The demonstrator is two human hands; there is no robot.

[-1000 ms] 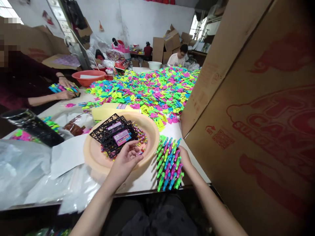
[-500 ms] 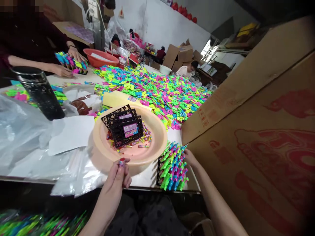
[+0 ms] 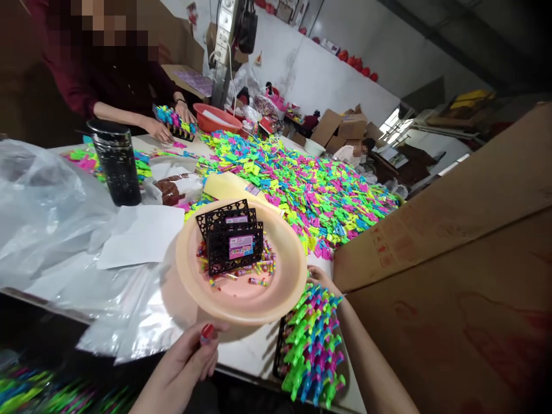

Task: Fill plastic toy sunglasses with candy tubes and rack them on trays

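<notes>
My left hand [image 3: 196, 359] is closed around a small candy tube with a red cap [image 3: 207, 332], in front of the basin. My right hand [image 3: 319, 278] is at the far end of a black rack [image 3: 280, 348] filled with rows of green, blue and pink plastic toys [image 3: 313, 342]. Its fingers are curled near the basin's right rim, partly hidden, with a bit of green at their tips. The peach basin [image 3: 293, 282] holds several small candy tubes [image 3: 259, 282] and black openwork racks [image 3: 219, 253] with candy labels.
A large cardboard box [image 3: 431, 241] stands along the right. A heap of colourful plastic pieces [image 3: 293, 184] covers the table behind. Clear bags [image 3: 43, 207], white paper [image 3: 142, 236] and a black flask [image 3: 114, 164] lie left. Across the table, a co-worker's hands [image 3: 161, 131] handle another filled rack [image 3: 175, 122].
The view has shifted, so the table sits further right and lower. My right hand has gone from the rack's right side to its far end. My left hand keeps the candy tube.
</notes>
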